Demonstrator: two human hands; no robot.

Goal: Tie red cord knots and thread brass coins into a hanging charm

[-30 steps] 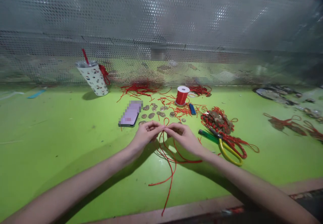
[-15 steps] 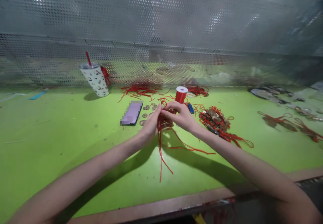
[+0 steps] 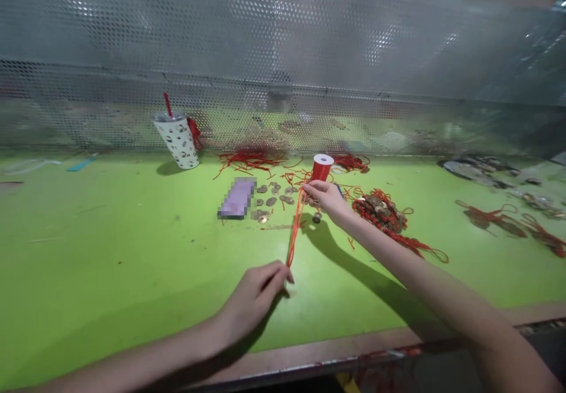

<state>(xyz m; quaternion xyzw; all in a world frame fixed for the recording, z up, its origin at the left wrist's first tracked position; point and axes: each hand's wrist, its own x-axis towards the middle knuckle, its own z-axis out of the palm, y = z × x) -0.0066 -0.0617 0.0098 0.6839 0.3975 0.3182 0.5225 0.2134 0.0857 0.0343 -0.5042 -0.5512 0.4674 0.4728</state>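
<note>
Hands have split since half a second ago: both were together by the spool (image 3: 321, 170); now the left hand (image 3: 260, 290) is down toward the near edge of the counter (image 3: 141, 233), while the right hand (image 3: 327, 197) is up by the spool. Red cord (image 3: 295, 231) now runs stretched between them.

Right: thumb and forefinger pinched on the cord's far end. Left: fingers curled closed on the near end. Can't tell if a knot or loop sits inside either grip; fingers cover both ends.

Doing this pull well, my read: hold the right pinch still, draw with the left only, smooth not jerky. Keep strands side by side and equally tight; one slack strand would leave things uneven. Line of pull should stay straight off the pinch. Keep it clear of the loose coins (image 3: 271, 202) and the single dark coin (image 3: 316, 219) below the right hand; a low strand could snag or drag them.

Cord look: thin, bright red going orange where light hits, several strands in a narrow bundle, nearly straight, tilted slightly. Exact strand count unclear, blur. It's above the counter, right of the phone (image 3: 237, 198).
</note>
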